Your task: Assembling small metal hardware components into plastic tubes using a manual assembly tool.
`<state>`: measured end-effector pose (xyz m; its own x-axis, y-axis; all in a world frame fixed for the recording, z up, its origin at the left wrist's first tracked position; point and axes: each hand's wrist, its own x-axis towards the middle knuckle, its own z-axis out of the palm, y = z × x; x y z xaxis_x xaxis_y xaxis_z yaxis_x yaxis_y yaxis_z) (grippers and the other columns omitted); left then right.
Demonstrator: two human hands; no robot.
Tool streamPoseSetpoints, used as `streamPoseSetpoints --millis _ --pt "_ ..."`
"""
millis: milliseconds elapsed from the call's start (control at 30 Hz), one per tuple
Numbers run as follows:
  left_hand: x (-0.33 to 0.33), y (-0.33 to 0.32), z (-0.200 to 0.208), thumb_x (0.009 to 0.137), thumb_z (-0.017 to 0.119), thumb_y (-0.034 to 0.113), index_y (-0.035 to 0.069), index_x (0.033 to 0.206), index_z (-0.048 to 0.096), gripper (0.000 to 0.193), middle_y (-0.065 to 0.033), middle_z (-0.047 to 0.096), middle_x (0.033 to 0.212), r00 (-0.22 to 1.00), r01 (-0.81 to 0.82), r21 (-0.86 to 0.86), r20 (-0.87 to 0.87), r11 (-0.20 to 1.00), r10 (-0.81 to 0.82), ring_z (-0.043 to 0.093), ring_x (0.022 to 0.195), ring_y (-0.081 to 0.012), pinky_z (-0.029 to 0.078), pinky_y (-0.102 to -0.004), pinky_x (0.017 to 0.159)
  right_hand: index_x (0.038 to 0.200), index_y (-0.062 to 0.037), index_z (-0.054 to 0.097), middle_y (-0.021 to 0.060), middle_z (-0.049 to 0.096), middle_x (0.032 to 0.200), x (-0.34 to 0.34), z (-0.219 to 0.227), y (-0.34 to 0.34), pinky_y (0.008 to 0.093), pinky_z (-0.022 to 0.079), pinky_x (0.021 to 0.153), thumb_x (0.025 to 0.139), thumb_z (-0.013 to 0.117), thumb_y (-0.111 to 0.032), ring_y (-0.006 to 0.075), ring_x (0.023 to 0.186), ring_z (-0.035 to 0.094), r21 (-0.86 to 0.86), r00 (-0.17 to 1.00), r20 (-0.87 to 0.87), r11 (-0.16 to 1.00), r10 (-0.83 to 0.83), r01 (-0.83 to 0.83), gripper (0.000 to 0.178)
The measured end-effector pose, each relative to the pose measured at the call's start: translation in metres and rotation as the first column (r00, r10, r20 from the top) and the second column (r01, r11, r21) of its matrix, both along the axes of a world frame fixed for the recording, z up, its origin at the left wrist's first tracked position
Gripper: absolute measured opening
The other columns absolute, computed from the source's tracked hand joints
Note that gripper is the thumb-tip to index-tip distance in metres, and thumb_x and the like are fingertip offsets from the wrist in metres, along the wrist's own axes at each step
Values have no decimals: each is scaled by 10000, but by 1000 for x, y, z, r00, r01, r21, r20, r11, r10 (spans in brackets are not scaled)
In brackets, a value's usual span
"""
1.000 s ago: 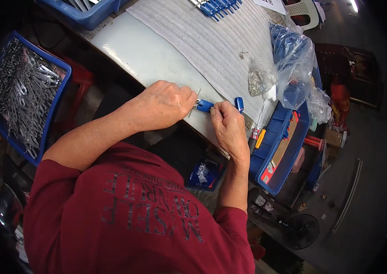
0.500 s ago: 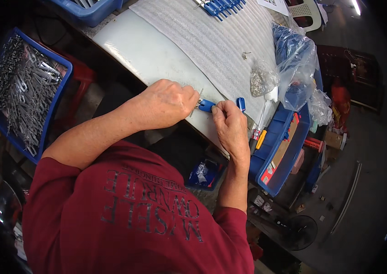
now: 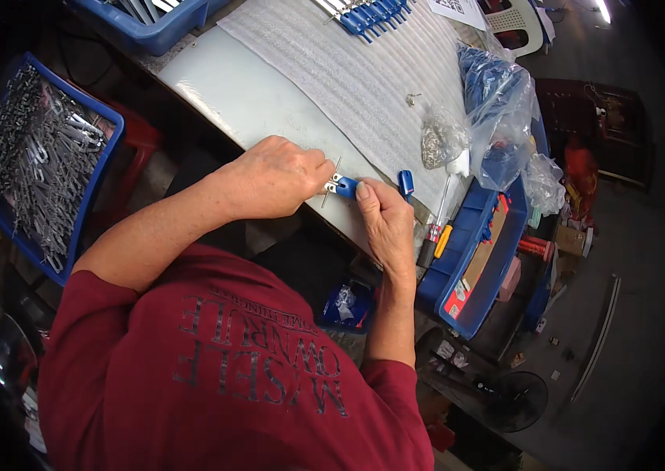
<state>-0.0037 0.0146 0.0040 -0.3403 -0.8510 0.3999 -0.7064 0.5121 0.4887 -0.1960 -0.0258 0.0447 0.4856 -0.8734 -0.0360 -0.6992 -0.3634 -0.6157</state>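
My left hand (image 3: 279, 177) is closed in a fist around a metal part (image 3: 332, 184), most of it hidden in the fingers. A thin metal rod sticks out crosswise beside that fist. Up against the metal part sits a small blue plastic piece (image 3: 345, 187), pinched between the thumb and fingers of my right hand (image 3: 387, 224). Both hands are just over the near edge of the white worktable (image 3: 250, 94). A second blue plastic piece (image 3: 405, 182) lies on the table just beyond my right hand.
Several blue-ended metal pieces (image 3: 371, 17) lie in a row on white foam sheet (image 3: 348, 86). At right are clear bags of small parts (image 3: 444, 141) and blue pieces (image 3: 505, 102), a screwdriver (image 3: 427, 250), a yellow-handled tool (image 3: 443, 240) and a blue bin (image 3: 466, 320). Metal strips (image 3: 50, 173) fill a bin at left.
My right hand has shifted slightly left and down, its thumb now lying along the blue piece. More of the metal part shows at my left fist. The whole view has moved a little.
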Motion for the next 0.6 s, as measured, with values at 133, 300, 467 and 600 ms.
streamPoseSetpoints --millis 133,300,467,600 --pt "6 4 8 711 587 113 54 767 468 144 -90 489 639 998 54 -16 -31 998 -54 540 543 -274 430 -365 464 889 25 590 134 558 721 -2 0 5 287 408 614 833 555 -182 200 660 516 169 990 124 985 -65 44 218" --pt "-2 13 24 730 588 132 57 779 472 147 -85 481 634 998 -30 -34 54 999 32 536 534 -259 427 -359 462 853 48 583 64 546 693 -1 -1 12 255 399 601 835 560 -155 138 655 492 165 940 303 980 -156 109 206" --pt "-4 13 30 731 594 143 56 787 478 155 -85 480 634 998 -33 -25 46 999 34 537 538 -257 426 -357 466 828 5 584 -53 431 588 -2 3 18 180 291 439 858 547 -208 29 493 355 321 879 401 938 -259 130 217" --pt "-1 12 34 725 600 140 55 788 475 164 -87 479 634 999 39 -17 21 999 -39 538 541 -260 425 -359 467 823 -1 582 -52 427 564 -3 9 19 179 287 428 854 552 -205 31 482 356 380 846 465 922 -262 77 209"
